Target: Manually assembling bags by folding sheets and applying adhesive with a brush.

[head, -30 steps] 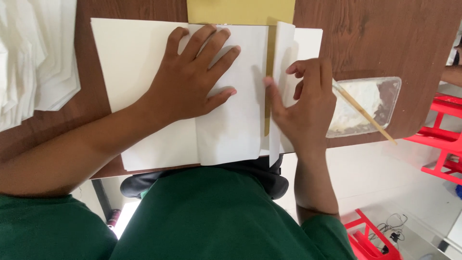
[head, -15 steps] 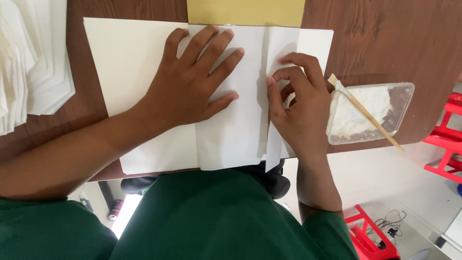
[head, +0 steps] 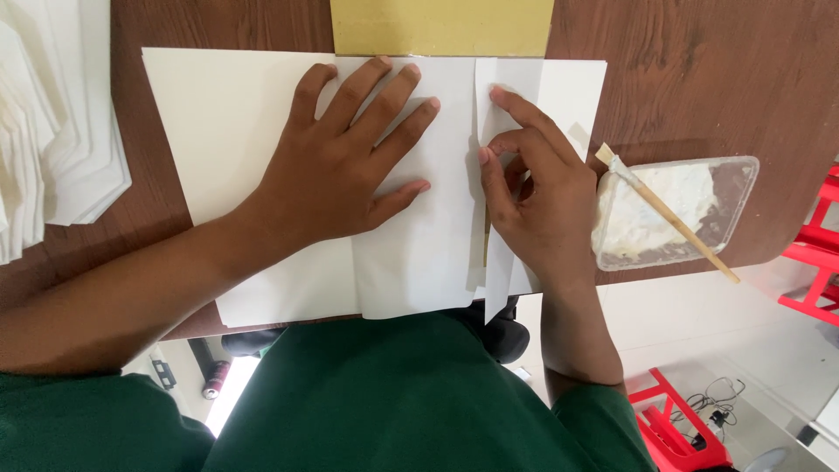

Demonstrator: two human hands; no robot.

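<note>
A large white paper sheet (head: 227, 131) lies on the brown wooden table (head: 699, 79), with a folded flap over its middle and a narrower flap on the right. My left hand (head: 350, 166) rests flat on the middle flap, fingers spread. My right hand (head: 533, 192) presses its thumb and forefinger on the right flap (head: 559, 87) along the seam between the two flaps. Neither hand grips anything.
A yellow-tan sheet (head: 441, 26) pokes out beyond the paper's far edge. A clear plastic tray (head: 734, 175) of white paste sits at the right with a wooden brush (head: 669, 214) across it. A stack of white folded papers (head: 52, 131) lies at the left. Red stools (head: 813, 253) stand beyond the table.
My right hand folded the right flap down flat and slid up the seam, pressing it. My left hand stayed flat on the middle flap.
</note>
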